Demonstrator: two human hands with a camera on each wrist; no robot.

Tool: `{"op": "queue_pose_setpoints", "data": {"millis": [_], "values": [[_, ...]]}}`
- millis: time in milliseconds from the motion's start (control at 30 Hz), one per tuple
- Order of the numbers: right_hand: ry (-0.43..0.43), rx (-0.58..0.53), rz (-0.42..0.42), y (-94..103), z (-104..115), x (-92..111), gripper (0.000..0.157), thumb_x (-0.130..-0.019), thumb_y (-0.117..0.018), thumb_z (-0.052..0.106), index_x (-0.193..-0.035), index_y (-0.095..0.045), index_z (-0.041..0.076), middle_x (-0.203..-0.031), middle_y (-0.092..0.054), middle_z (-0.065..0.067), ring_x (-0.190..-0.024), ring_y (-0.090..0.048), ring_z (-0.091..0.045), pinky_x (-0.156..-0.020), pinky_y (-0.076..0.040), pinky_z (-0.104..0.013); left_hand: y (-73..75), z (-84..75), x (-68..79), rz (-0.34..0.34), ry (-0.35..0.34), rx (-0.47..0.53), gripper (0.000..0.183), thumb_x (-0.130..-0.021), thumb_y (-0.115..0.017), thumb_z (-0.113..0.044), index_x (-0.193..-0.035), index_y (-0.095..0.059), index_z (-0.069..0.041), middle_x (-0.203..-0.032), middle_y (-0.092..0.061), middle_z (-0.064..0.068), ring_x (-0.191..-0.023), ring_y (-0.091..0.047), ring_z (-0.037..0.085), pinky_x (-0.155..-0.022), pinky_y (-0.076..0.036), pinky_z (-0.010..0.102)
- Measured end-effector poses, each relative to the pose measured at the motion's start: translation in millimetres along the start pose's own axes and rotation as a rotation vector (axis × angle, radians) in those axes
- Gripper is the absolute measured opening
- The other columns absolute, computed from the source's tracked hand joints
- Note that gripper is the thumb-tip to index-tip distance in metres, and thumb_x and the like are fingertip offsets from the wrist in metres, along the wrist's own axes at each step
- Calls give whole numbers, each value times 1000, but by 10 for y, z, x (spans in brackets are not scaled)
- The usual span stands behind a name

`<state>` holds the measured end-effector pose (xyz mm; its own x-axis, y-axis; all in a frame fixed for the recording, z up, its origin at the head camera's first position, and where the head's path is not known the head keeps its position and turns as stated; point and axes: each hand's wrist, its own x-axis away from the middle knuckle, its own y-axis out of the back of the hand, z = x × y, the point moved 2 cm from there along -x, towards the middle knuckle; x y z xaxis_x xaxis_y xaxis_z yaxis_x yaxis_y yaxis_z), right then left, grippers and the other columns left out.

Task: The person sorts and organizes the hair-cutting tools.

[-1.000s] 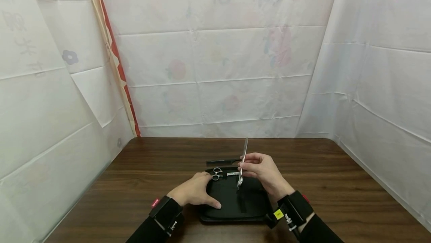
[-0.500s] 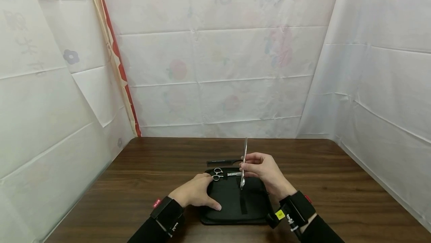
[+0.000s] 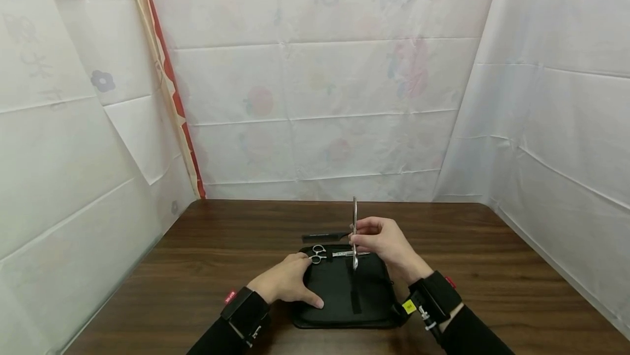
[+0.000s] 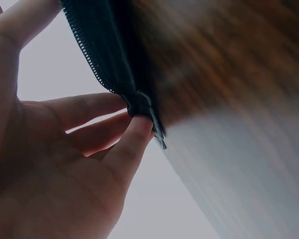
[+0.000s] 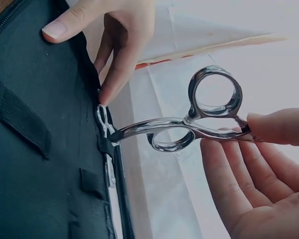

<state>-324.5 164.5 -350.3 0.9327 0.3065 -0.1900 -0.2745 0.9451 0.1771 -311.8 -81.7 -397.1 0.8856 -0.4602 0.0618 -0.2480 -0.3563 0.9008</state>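
A black zip case point(image 3: 332, 295) lies open on the table. My left hand point(image 3: 285, 281) holds its left edge, thumb across the inside and fingers along the zipped rim point(image 4: 92, 55). One pair of silver scissors point(image 3: 318, 254) lies across the top part of the case, tucked under a small loop. Over the case, my right hand point(image 3: 391, 245) pinches a second pair of silver haircutting scissors point(image 5: 162, 123) between thumb and fingers. Their finger rings point down and the blades up in the head view. The curved finger rest overlaps the tucked scissors in the right wrist view.
Just beyond the case lies a black comb point(image 3: 322, 237). Wide elastic straps point(image 5: 22, 119) are sewn inside the case. The brown wooden table point(image 3: 206, 267) is bordered by white sheets point(image 3: 315, 152) at the back and sides.
My right hand has shifted slightly left and up, and the scissors in it now stand more upright. The left hand has stayed at the case's edge.
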Motion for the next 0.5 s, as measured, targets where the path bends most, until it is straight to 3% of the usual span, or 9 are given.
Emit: {"op": "queue_pose_setpoints", "data": {"millis": [233,500], "values": [[20,104,11,-13,75,-31,36,-94,-72,5,-125,-60,-10,-107,-68,-17,-102,-67,-39,-85,-58,-44,0,-8,-3,-13,-7,-10,101,-70,-91,-52,-141,-53,8,-145,-50,20,-136,-45,35,-108,-42,51],[86,300,18,-23,100,-23,30,-95,-71,7,-122,-65,-4,-103,-68,-12,-93,-66,-23,-81,-57,-41,1,4,1,-10,-4,-9,101,-71,-91,-52,-142,-52,7,-144,-50,19,-136,-45,35,-107,-43,51]]}}
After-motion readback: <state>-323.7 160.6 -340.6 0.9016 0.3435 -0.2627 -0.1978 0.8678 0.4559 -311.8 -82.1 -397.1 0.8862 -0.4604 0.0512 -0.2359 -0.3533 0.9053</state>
